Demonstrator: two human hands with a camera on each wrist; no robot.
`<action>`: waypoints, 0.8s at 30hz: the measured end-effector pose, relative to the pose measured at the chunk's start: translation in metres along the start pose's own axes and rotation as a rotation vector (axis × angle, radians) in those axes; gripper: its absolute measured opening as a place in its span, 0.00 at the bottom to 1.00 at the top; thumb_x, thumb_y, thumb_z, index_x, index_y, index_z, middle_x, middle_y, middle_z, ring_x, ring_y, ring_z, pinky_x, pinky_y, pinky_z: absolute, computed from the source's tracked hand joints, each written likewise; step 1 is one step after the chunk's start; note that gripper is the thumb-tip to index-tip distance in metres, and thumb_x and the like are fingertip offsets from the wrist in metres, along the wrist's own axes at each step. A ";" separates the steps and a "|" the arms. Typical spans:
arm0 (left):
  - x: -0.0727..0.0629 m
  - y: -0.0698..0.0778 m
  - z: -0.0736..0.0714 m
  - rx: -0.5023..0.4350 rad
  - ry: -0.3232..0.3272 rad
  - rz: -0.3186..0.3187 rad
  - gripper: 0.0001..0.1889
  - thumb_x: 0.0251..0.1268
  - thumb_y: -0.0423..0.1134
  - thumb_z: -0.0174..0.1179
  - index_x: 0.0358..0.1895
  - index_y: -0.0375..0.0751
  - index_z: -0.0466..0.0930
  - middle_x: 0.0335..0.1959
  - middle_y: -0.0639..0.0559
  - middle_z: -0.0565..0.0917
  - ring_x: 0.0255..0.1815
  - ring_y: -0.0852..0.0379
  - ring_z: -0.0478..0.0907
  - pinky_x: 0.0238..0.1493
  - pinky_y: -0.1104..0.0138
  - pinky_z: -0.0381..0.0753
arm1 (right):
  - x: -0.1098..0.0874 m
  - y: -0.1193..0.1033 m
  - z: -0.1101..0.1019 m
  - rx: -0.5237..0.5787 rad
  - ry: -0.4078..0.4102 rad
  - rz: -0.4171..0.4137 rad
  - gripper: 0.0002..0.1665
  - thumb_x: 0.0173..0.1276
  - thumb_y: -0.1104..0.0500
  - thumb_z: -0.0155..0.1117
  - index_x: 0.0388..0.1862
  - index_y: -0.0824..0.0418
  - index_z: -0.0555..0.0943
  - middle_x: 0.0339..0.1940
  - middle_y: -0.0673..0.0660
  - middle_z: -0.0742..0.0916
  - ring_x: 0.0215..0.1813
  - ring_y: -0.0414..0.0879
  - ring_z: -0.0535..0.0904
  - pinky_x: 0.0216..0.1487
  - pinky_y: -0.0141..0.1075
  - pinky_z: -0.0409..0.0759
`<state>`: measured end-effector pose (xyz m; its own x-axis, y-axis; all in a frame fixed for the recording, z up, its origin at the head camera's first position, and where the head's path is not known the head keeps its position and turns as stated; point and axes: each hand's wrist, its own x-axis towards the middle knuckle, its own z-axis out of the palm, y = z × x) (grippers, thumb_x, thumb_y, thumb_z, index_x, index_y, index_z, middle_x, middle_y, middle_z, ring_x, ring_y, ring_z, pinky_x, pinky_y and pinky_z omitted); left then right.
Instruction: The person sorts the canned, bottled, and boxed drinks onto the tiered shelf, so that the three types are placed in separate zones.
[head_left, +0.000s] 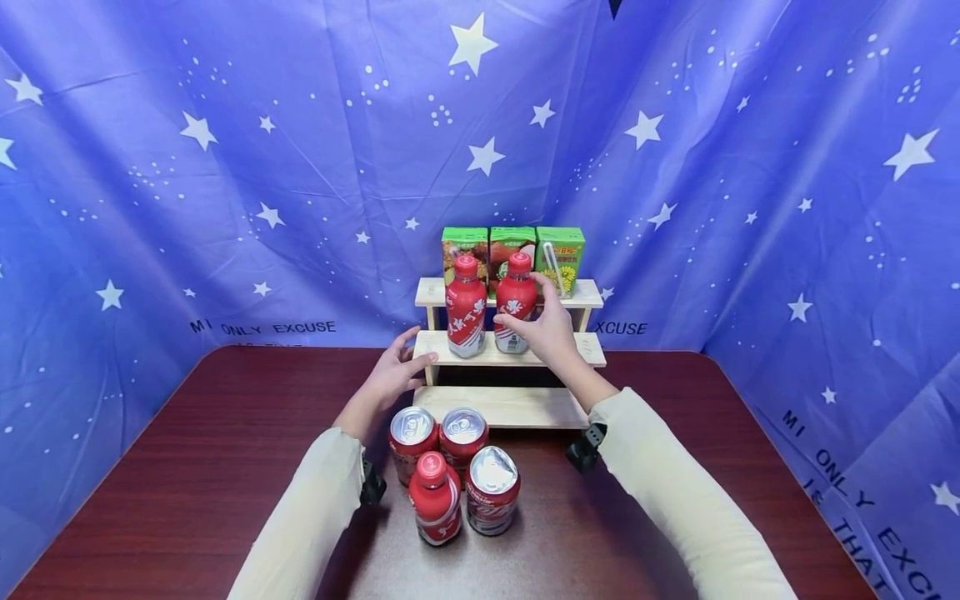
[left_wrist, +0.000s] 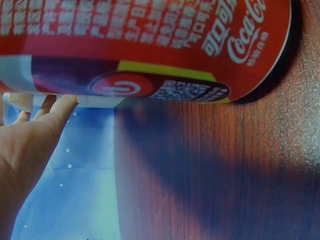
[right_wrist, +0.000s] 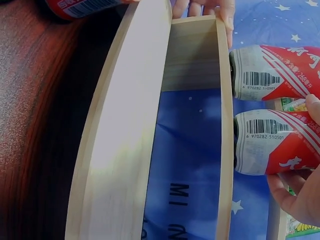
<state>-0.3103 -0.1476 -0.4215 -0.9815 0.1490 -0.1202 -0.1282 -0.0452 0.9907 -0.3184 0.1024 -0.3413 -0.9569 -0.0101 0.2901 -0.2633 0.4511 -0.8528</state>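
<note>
A: A blue curtain printed with white stars hangs behind a dark red desk, and a wooden rack stands towards twelve o'clock on it. Which step is in hand?

B: Placing, by the look of it. The right hand grips the right-hand bottle between thumb and fingers, from its three o'clock side. That bottle is upright at the middle tier; whether its full weight rests there, one cannot tell.

A: And the left hand?

B: It is at the rack's nine o'clock end, fingers fairly straight and holding no drink; it seems to steady the wood.

A: What else is up there?

B: A matching bottle stands at nine o'clock from the gripped one, the two apart. Three cartons line the top tier, towards twelve.

A: So what does the next move call for?

B: Probably a level base, then a gentle loosening of the fingers that leaves the neighbour undisturbed. The third bottle seems a likely candidate afterwards: it stands on the desk at seven o'clock from the rack, with three cans around it from eleven to three.
</note>
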 end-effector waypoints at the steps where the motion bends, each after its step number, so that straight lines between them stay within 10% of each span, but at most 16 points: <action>1: 0.000 0.000 0.000 -0.002 0.000 0.000 0.38 0.66 0.33 0.55 0.74 0.50 0.45 0.70 0.37 0.60 0.64 0.41 0.65 0.60 0.43 0.69 | 0.000 0.001 0.000 0.000 0.000 -0.002 0.52 0.51 0.48 0.75 0.70 0.50 0.57 0.61 0.60 0.74 0.61 0.54 0.73 0.59 0.48 0.75; 24: 0.002 -0.004 -0.001 0.002 -0.003 0.023 0.38 0.66 0.32 0.54 0.74 0.48 0.44 0.70 0.37 0.61 0.63 0.43 0.66 0.59 0.44 0.70 | -0.009 0.005 -0.006 0.004 -0.020 -0.053 0.53 0.52 0.48 0.74 0.72 0.48 0.54 0.57 0.61 0.77 0.57 0.55 0.75 0.57 0.48 0.77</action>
<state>-0.3117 -0.1480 -0.4256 -0.9839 0.1505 -0.0969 -0.1050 -0.0472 0.9934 -0.3103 0.1098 -0.3459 -0.9439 -0.0514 0.3261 -0.3138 0.4463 -0.8381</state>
